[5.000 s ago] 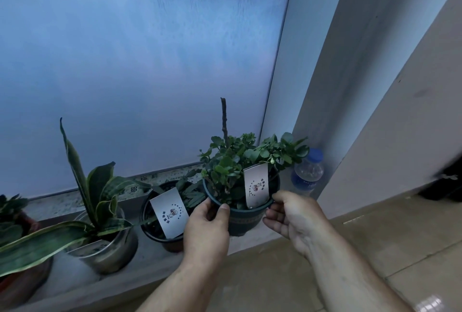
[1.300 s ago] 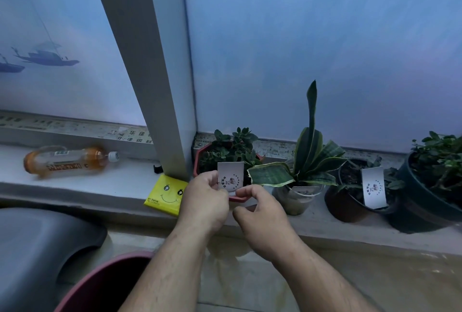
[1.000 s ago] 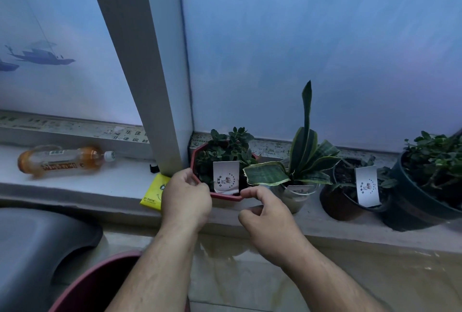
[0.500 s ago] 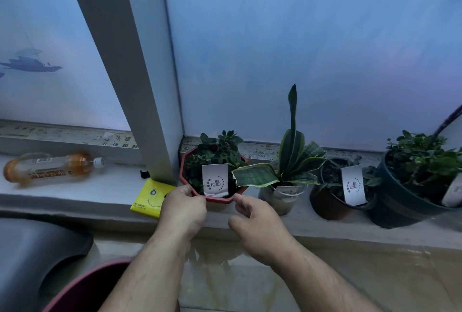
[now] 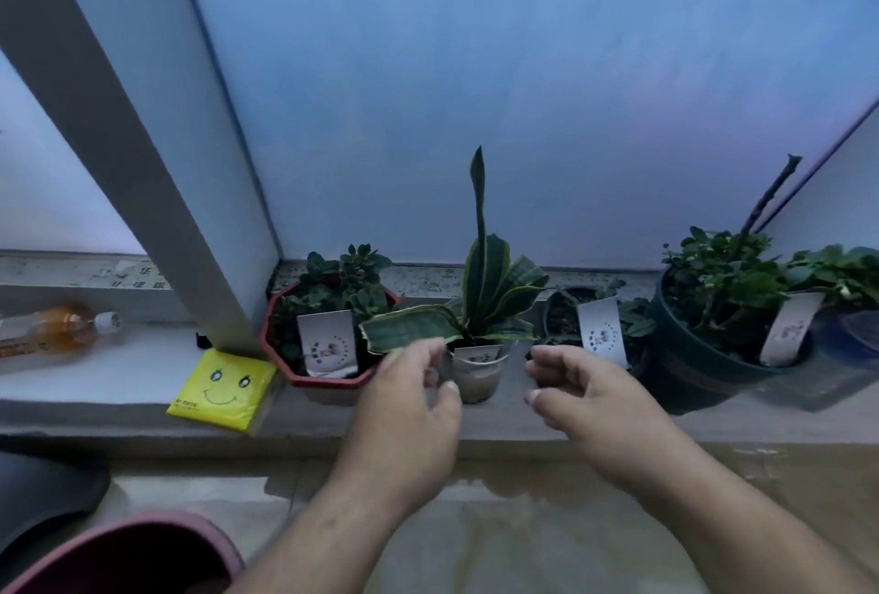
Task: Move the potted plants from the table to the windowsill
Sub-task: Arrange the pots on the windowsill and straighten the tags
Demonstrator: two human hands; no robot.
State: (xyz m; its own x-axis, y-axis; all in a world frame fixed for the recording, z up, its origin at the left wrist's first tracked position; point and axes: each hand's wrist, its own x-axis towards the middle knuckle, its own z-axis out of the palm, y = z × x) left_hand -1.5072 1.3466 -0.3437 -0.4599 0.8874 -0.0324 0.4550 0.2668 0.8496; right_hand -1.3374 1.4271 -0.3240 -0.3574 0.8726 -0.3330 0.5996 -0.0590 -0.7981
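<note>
Four potted plants [image 5: 480, 308], two hands [image 5: 404, 408], one bottle [image 5: 52, 332], one yellow packet [image 5: 221, 384]

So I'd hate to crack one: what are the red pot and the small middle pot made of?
The red pot looks like moulded plastic: thin faceted rim, even matte colour. The small middle pot looks like clear glass or plastic, since soil seems to show through its shiny wall; I can't tell which.

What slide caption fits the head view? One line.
Both hands, left and right, flank the snake plant pot on the windowsill.
</note>
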